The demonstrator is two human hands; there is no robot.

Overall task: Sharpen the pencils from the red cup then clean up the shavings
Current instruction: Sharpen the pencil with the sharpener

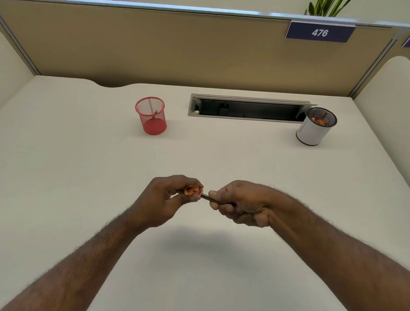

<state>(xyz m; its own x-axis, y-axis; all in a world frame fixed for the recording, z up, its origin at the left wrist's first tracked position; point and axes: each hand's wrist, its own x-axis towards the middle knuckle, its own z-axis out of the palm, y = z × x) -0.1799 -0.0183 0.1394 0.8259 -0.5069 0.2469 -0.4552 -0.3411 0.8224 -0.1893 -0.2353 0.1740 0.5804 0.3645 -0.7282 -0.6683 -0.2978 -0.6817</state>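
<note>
The left hand (167, 199) pinches a small pink sharpener (195, 194) with a curl of orange shavings (192, 189) at its mouth, while the right hand (239, 203) is closed round a dark pencil (207, 197) whose tip sits in it, both above the middle of the worktop (72, 167). The red cup (151, 115) at the back shows one pencil inside, so sharpening seems partway. The white cup (315, 127) holds orange scraps, and no loose shavings show, so little cleanup looks due yet.

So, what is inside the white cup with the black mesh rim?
Orange pencil shavings lie inside the white cup. The cup's wall hides the lower part, so how deep they go cannot be seen.
</note>
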